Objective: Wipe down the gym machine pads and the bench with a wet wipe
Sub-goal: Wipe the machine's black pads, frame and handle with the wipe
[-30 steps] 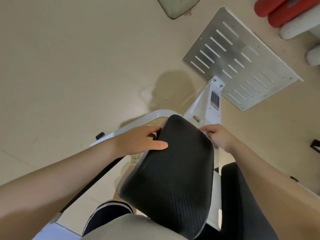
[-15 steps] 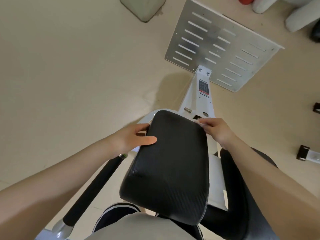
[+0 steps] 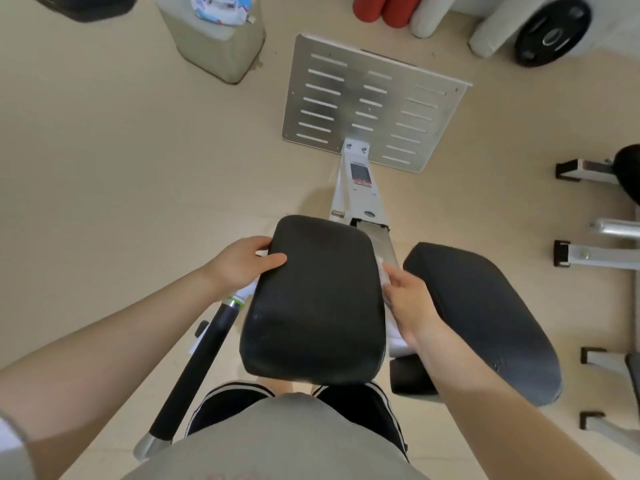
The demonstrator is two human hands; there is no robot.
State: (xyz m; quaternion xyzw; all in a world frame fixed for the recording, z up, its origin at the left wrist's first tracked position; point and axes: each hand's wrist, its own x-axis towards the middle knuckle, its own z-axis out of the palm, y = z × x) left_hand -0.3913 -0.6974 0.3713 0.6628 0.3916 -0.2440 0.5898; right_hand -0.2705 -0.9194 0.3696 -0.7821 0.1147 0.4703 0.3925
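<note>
Your left hand [image 3: 242, 263] gripped the far left edge of the black pad [image 3: 313, 299], thumb lying across its top face and fingers curled round behind the rim. Your right hand [image 3: 410, 299] sat against the pad's right side with its fingers bent round a white wet wipe [image 3: 383, 277], which was pressed to that edge; a bit of white showed by your fingertips and again below your palm. The pad stood in the middle of the view, tilted toward you above your knees. Just right of it, past your right wrist, lay a second black pad [image 3: 485, 320], longer and angled away. A black foam-covered handle [image 3: 197, 362] ran down under your left forearm to a chrome end. Beyond the pad the white frame post [image 3: 358, 188] led to a slotted metal foot plate [image 3: 374, 102] on the beige floor [image 3: 121, 150]. Farther off stood a pale bin [image 3: 214, 46] with a packet of wipes [image 3: 221, 6] on top, red rollers [image 3: 384, 8], and a black weight plate [image 3: 550, 32].
</note>
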